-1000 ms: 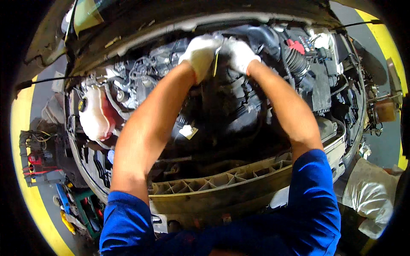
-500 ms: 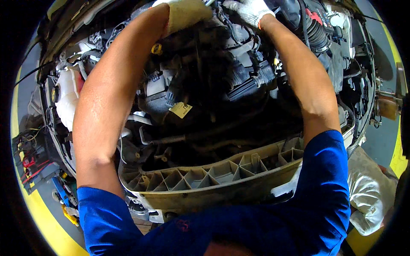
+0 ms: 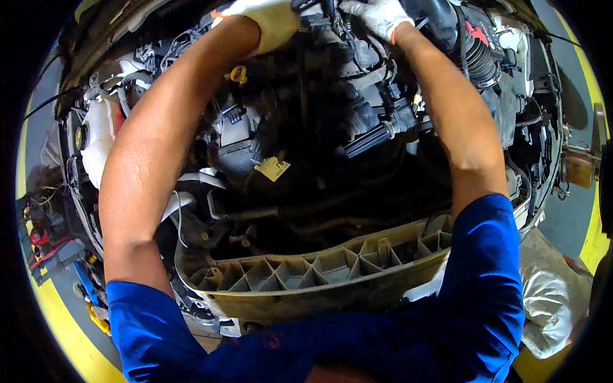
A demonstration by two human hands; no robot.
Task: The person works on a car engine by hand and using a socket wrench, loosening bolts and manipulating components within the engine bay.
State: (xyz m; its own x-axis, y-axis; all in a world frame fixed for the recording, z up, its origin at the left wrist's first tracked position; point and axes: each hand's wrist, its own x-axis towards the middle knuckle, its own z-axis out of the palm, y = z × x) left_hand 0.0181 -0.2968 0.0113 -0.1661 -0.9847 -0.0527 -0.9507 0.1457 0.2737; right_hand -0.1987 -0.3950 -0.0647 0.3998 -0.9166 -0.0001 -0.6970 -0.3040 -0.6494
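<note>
Back of the engine bay, just past the yellow dipstick loop [image 3: 239, 74], a bundle of thin wires [image 3: 332, 19] gets pinched by the gloved left hand [image 3: 268, 22] and right hand [image 3: 377, 16], probably light, floppy, best gripped by plugs.

White knit gloves [image 3: 271, 22], blue short sleeves [image 3: 485, 268].

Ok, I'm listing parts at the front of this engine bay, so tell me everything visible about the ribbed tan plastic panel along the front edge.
The ribbed panel is a long, dusty tan-grey moulding that looks like plastic. It curves across the front of the engine bay, just above the person's blue shirt. Its top face is open, split by thin walls into triangular and boxy cells. It looks scuffed and dirty but whole. It lies roughly level, rising slightly toward the right. Neither gloved hand touches it; the person's chest seems close to or against its front edge.
</note>
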